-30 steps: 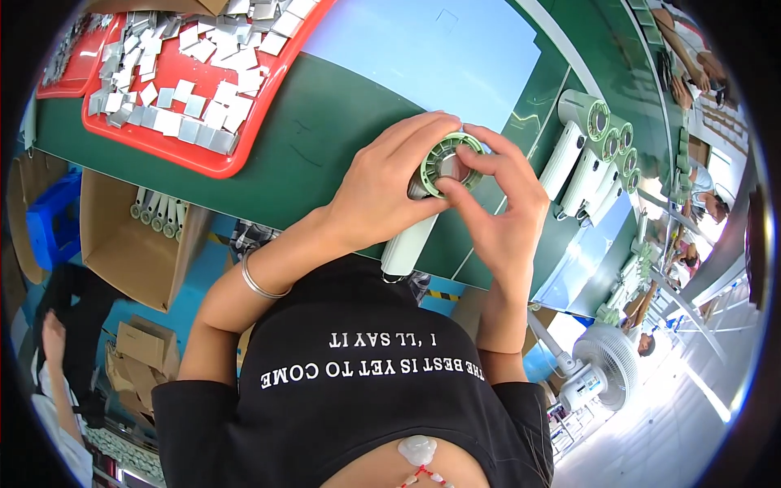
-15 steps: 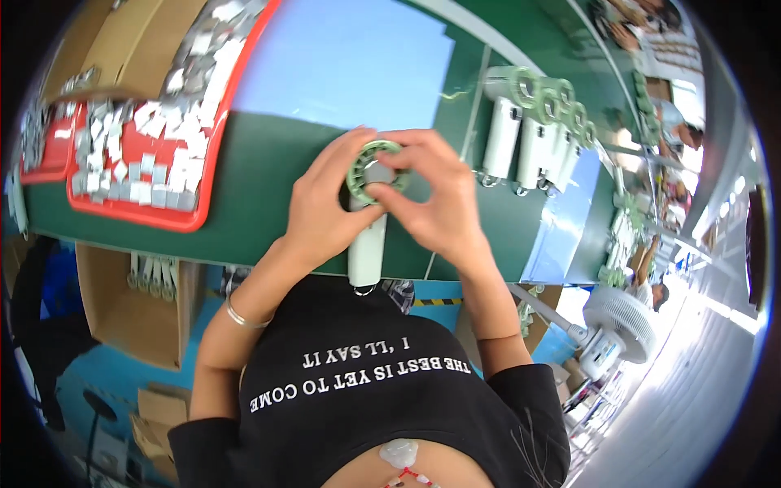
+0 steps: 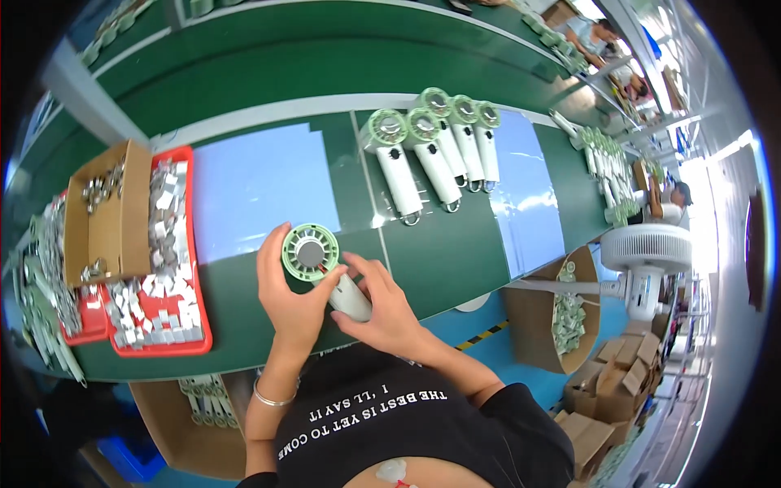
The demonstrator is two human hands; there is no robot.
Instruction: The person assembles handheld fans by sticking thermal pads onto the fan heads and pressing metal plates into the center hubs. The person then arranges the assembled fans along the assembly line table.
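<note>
A handheld fan (image 3: 329,237) with a round green head and a white handle is in front of me over the green table. A plain grey disc sits in the middle of its head, ringed by green ribs. My left hand (image 3: 294,307) wraps the head from the left, thumb at its lower edge. Around the white handle, the fingers of my right hand (image 3: 381,311) are curled from the right. Farther off, several similar handheld fans (image 3: 399,180) lie on the table, handles toward me.
At the left, a red tray (image 3: 203,329) holds many small white and grey square pieces, with a cardboard box (image 3: 135,232) of metal parts on it. Blue sheets (image 3: 264,183) cover part of the table. A white electric fan (image 3: 647,252) stands at right. Co-workers sit farther off.
My view has turned, so the table appears shifted. My right hand has left the grey disc for the handle, which now slants to the right. My left hand stays on the head.
</note>
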